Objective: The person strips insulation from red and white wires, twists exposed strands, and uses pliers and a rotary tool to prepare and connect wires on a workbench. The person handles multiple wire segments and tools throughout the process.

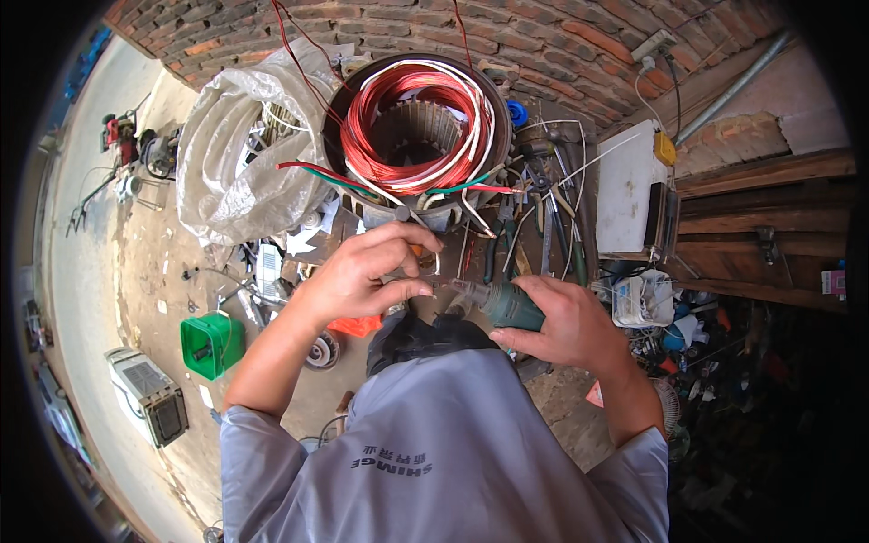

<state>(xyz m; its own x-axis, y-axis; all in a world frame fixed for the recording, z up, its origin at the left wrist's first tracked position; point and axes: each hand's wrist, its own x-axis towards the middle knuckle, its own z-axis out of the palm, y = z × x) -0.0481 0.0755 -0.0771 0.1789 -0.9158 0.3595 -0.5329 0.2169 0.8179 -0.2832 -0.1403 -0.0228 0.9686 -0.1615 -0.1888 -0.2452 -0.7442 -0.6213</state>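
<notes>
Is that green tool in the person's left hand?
No, the right hand is wrapped around the green tool.

The place was a workshop: a wound stator stood beyond the left fingers, tools lay beyond the right fingers, a brick wall farther off.

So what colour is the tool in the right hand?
The handheld tool is mostly dark green; head view.

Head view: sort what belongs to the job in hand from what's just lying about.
Apparently in use:
green tool, held in the right hand
left hand, near the tool's tip
red wire coil, just beyond the hands

Seemingly lying about:
green bucket
pale sack
</notes>
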